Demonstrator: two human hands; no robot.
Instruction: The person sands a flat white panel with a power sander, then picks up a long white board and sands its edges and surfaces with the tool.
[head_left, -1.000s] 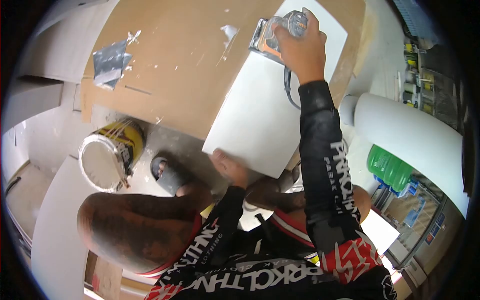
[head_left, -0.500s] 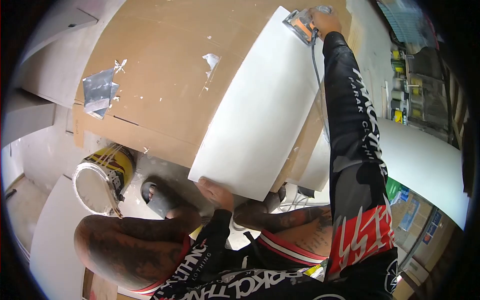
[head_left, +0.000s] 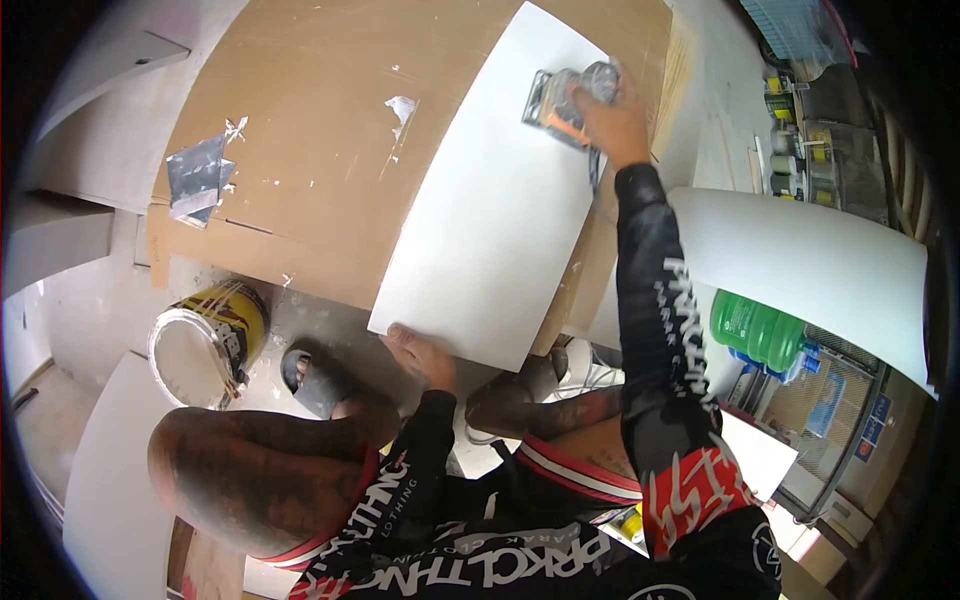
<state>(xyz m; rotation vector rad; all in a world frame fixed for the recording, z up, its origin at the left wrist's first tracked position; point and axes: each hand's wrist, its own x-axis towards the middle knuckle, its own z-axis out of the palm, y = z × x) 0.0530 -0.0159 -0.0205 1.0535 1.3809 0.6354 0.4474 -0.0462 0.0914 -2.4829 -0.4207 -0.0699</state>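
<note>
A long white panel (head_left: 480, 200) lies on a sheet of brown cardboard (head_left: 300, 130). My right hand (head_left: 615, 120) is wrapped round an orange and grey power sander (head_left: 565, 105), which rests on the upper part of the panel; its dark cord hangs below the wrist. At the panel's near left corner is my left hand (head_left: 420, 358), its fingertips on the edge and the thumb hidden. The fingers lie fairly flat there, side by side.
A bucket (head_left: 235, 320) stands on the floor at left, sticks across its top. Grey sandpaper pieces (head_left: 197, 178) lie on the cardboard's left side. At right are another white panel (head_left: 800, 250), a green bottle (head_left: 757, 328) and a mesh rack (head_left: 850, 390).
My right hand has brought the sander down and left along the panel, nearer to me. The view has shifted slightly, and the green bottle shows more. My left hand stays at the corner.
</note>
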